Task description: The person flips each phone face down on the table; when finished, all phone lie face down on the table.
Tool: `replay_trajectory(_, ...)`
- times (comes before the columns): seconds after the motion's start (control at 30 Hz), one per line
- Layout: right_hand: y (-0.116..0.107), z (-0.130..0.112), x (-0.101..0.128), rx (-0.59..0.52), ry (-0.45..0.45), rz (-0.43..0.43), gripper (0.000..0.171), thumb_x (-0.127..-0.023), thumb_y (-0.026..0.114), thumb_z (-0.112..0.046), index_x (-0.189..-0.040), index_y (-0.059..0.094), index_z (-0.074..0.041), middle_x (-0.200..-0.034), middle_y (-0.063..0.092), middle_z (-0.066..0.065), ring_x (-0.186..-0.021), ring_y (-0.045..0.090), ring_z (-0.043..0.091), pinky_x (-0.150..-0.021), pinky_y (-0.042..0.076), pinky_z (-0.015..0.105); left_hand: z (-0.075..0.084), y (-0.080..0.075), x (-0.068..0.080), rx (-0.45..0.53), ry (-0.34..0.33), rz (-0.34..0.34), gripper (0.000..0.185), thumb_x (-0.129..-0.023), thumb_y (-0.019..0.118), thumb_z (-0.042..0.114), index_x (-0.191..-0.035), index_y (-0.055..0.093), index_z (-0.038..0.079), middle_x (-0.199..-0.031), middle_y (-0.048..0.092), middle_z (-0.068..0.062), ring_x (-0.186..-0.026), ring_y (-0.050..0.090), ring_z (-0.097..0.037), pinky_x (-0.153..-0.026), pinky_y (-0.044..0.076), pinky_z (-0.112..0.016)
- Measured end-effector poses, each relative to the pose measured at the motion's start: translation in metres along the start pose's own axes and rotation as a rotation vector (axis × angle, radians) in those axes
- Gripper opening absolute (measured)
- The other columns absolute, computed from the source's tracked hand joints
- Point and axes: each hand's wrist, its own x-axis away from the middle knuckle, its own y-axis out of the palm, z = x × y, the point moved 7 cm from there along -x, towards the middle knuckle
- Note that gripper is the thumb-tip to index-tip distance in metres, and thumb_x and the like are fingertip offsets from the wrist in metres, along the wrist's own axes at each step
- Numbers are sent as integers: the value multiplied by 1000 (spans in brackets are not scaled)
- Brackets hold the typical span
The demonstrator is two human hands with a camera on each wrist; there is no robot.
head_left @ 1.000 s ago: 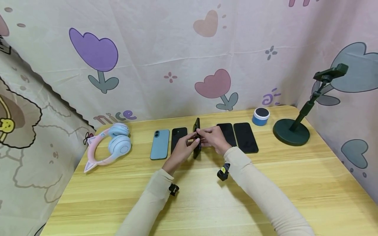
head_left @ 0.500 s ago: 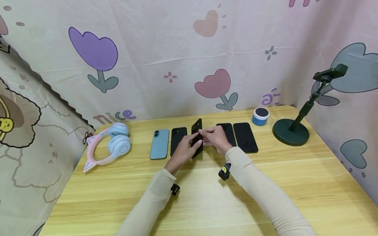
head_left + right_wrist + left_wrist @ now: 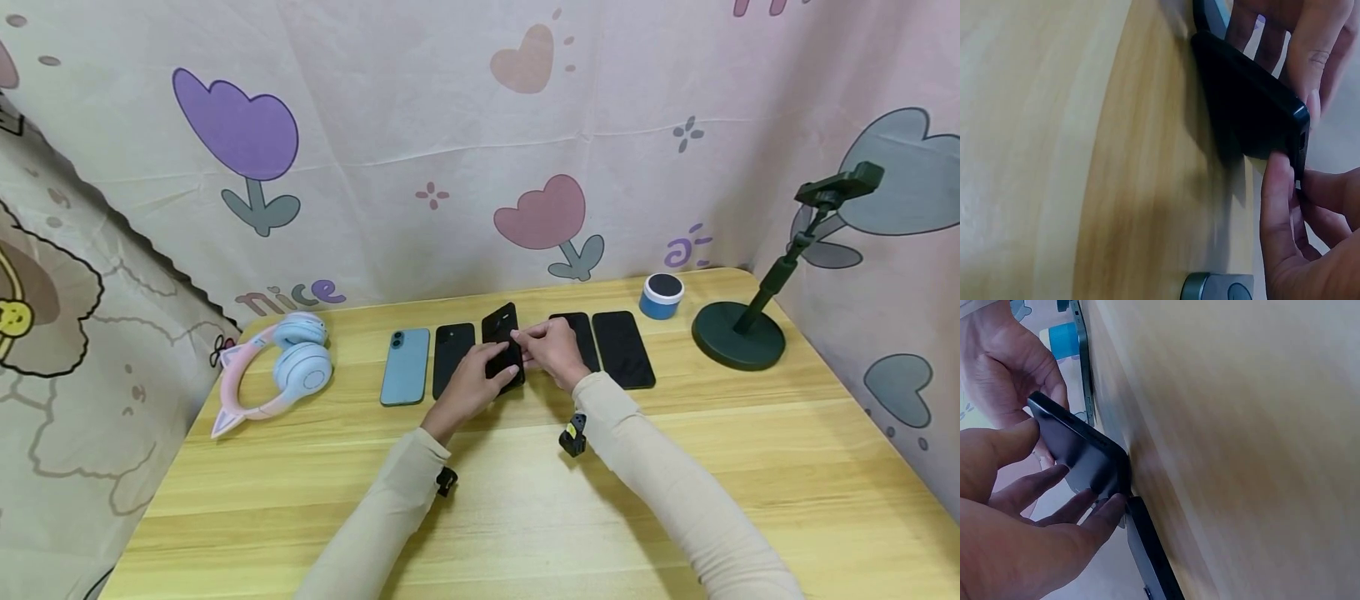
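Phone (image 3: 502, 350) tilted on edge, mid-row on surface (image 3: 525, 500), pinched by both hands.
Left hand (image 3: 471, 385) and right hand (image 3: 551, 350) gripping opposite edges; next probably: lower flat between neighbouring phones.

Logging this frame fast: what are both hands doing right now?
Left hand: fingers on the black phone, holding it tilted above the table.
Right hand: pinching the same phone's edge.
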Motion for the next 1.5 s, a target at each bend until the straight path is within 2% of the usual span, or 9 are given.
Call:
replay_trajectory(0.2,-3,-1,0,131,-56,3,19,-96,71,-11,-100,78,7,-77,73,16,-57,68,15,-65,61,40,-1,2,-1,-15,-19,-28,56,-103,63,27,-152,46,9,-156,41,-16,-141,41,-35,-110,40,-51)
replay_trajectory(0.43,-3,-3,3,484,-88,-19,21,-93,76,-19,-101,80,0,-95,76,16,-61,72,16,-71,59,33,-1,6,0,-30,-23,-55,56,-103,61,28,-153,45,10,-156,43,-11,-146,35,-32,-117,30,-51)
replay_trajectory(0.67,2,-7,1,673,-172,-60,19,-90,79,-20,-79,80,-5,-62,68,2,-55,58,14,-55,41,27,-2,4,1,-43,-28,-53,54,-104,61,29,-153,47,12,-157,43,-11,-147,34,-32,-117,29,-54)
replay_trajectory(0.83,2,-12,2,740,-215,-45,15,-90,79,-18,-89,80,-3,-82,75,8,-73,66,21,-67,52,34,3,3,0,-97,-1,-23,52,-104,61,29,-152,49,12,-157,42,-13,-146,34,-33,-117,29,-56)
replay_trajectory(1.0,-3,-15,6,757,-223,-51,28,-90,80,-18,-108,77,2,-109,74,20,-91,72,30,-81,59,44,7,4,-2,-141,-3,-3,52,-103,63,29,-149,52,8,-153,47,-12,-143,41,-31,-114,35,-52)
replay_trajectory(1.13,-12,-19,8,781,-249,-47,33,-89,81,-19,-109,75,6,-103,74,21,-73,72,23,-72,60,40,9,8,-4,-162,-16,-5,53,-102,64,31,-147,53,6,-149,51,-11,-139,45,-30,-112,39,-50)
replay_trajectory(1.27,-25,-22,7,832,-260,-42,26,-89,81,-20,-89,75,5,-82,72,18,-60,66,20,-60,55,37,13,13,-8,-193,11,-12,52,-102,64,30,-146,54,5,-145,55,-12,-136,48,-29,-110,41,-49)
replay_trajectory(1.37,-36,-21,6,864,-240,-35,30,-89,81,-23,-92,74,6,-88,73,20,-75,70,30,-70,57,44,18,17,-12,-222,36,-17,51,-101,65,29,-144,55,3,-142,57,-12,-134,50,-29,-110,42,-47)
replay_trajectory(1.5,-52,-21,5,877,-201,-11,41,-88,81,-24,-112,72,8,-114,70,25,-103,68,40,-92,53,54,24,23,-18,-248,53,-21,51,-100,67,29,-141,58,0,-137,61,-13,-131,52,-28,-109,42,-45)
